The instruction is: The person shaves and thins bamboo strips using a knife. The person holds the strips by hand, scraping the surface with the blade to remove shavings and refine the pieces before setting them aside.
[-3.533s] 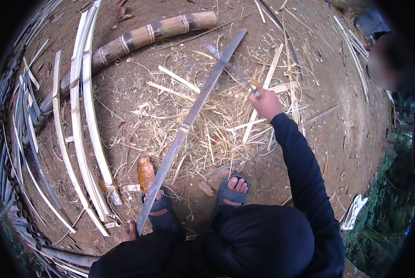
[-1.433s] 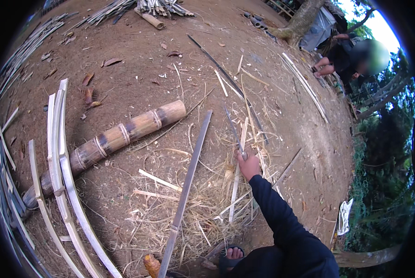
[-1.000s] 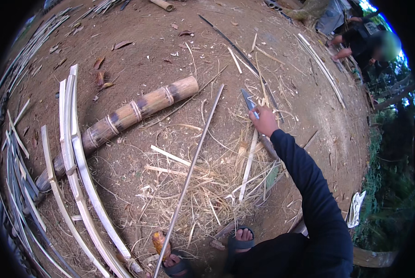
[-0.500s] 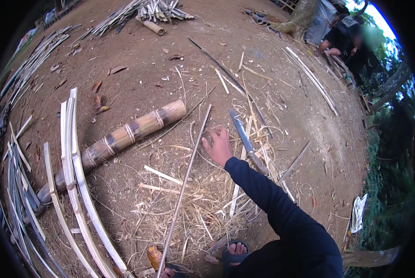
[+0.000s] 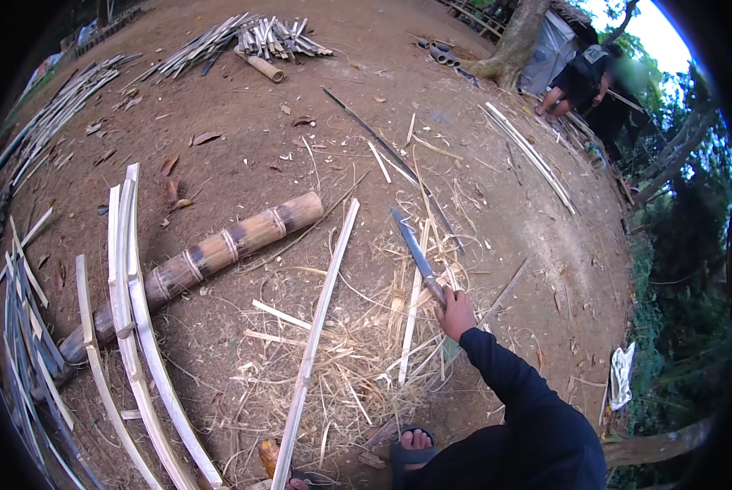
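Observation:
My right hand (image 5: 457, 314) reaches down to the ground, its fingers closed round the handle of a long knife (image 5: 416, 247). The grey blade lies over pale bamboo shavings, its tip pointing away from me. Left of the knife, a long split bamboo strip (image 5: 320, 314) slants from the lower edge up toward the middle, its pale face showing. My left hand is out of the picture, so what holds the strip's near end is hidden. Thin shavings (image 5: 341, 384) are heaped on the ground between my feet and the knife.
A thick bamboo pole (image 5: 219, 255) lies at the left, with long split strips (image 5: 129, 310) resting across it. More strips (image 5: 280, 39) are piled at the far side. A thin dark strip (image 5: 382, 145) lies beyond the knife. Another person (image 5: 576, 77) bends down at the far right.
My right hand has moved from beside the strip, right and nearer, onto the knife handle. The bamboo strip has turned to show its broad pale face. The view has shifted slightly.

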### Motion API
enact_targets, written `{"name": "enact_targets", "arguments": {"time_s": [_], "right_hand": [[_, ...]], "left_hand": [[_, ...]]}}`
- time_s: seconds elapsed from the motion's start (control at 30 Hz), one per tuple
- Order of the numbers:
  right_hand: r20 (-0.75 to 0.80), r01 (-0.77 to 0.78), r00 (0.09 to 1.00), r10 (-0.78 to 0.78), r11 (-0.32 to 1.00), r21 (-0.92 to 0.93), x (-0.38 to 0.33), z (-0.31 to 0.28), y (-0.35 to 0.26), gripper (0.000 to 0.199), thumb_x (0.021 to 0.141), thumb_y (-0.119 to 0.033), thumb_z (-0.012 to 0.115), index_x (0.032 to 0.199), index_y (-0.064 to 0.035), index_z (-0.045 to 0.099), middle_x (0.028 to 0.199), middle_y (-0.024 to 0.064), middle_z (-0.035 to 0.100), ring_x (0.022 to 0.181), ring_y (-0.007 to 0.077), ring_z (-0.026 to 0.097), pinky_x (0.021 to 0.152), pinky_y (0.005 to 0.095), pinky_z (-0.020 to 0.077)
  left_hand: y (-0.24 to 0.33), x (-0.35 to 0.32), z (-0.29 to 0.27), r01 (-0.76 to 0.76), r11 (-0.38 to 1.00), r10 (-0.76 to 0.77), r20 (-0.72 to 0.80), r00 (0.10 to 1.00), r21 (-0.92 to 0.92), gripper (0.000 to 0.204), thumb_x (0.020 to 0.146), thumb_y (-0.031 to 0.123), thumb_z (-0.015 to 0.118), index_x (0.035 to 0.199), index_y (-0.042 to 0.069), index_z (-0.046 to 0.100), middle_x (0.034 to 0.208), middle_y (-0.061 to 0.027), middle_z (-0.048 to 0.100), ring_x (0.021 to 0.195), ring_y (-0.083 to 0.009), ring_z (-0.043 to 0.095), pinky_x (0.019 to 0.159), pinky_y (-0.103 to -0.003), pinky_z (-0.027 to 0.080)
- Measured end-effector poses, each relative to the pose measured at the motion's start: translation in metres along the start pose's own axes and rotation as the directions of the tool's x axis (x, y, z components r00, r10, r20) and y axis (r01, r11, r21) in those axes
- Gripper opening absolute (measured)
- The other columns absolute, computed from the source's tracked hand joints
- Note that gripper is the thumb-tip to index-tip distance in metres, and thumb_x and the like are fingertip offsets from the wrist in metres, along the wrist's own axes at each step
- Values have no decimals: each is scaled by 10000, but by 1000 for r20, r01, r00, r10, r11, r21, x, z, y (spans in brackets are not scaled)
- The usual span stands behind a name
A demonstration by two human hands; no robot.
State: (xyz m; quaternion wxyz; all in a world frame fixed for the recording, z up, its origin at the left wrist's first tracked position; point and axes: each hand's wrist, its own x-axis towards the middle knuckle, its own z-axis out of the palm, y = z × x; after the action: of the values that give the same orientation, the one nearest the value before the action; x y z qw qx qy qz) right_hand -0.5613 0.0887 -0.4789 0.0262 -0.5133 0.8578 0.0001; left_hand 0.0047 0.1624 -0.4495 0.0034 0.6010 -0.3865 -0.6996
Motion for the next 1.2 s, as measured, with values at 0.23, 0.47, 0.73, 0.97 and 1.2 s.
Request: {"name": "enact_targets", "arguments": {"time_s": [0.23,0.47,0.73,0.97,1.2], "right_hand": [[121,-11,992,15,999,-31,38,17,1,690,775,-257,718,1348,20,451,1180,259,582,1112,416,557,971,488,454],[82,-246,968,236,956,162,70,25,-18,493,789,-229,637,1173,69,556,902,276,683,846,446,671,801,453,553],[60,-246,961,269,737,629,-27,-29,-113,434,983,-443,547,865,-27,595,653,148,590,639,331,613,596,444,479],[216,691,590,-778,625,364,-179,-93,-159,391,947,-442,586,1028,-60,563,775,142,626,661,326,657,576,426,551],[244,735,469,-849,529,425,-219,-128,-217,444,973,-484,528,970,-41,538,763,155,626,618,343,657,536,437,539]], "left_hand": [[-9,-16,-16,100,990,-90,96,991,-99,357,1015,430,514,1054,83,586,650,-7,510,502,-125,449,463,-289,389],[-20,-33,-31,169,980,-151,165,975,-105,382,1021,467,496,1037,95,582,600,7,487,445,-109,418,410,-276,363],[-26,-59,-55,217,970,-192,200,961,-109,362,1019,458,512,1011,101,574,567,23,456,414,-92,397,382,-270,341],[20,-65,-53,237,952,-176,287,941,-194,281,1005,376,577,977,97,564,573,37,421,440,-78,401,404,-278,332],[26,-71,-44,298,939,-239,298,924,-173,237,982,309,652,923,101,557,587,55,401,434,-62,362,407,-280,300]]}}
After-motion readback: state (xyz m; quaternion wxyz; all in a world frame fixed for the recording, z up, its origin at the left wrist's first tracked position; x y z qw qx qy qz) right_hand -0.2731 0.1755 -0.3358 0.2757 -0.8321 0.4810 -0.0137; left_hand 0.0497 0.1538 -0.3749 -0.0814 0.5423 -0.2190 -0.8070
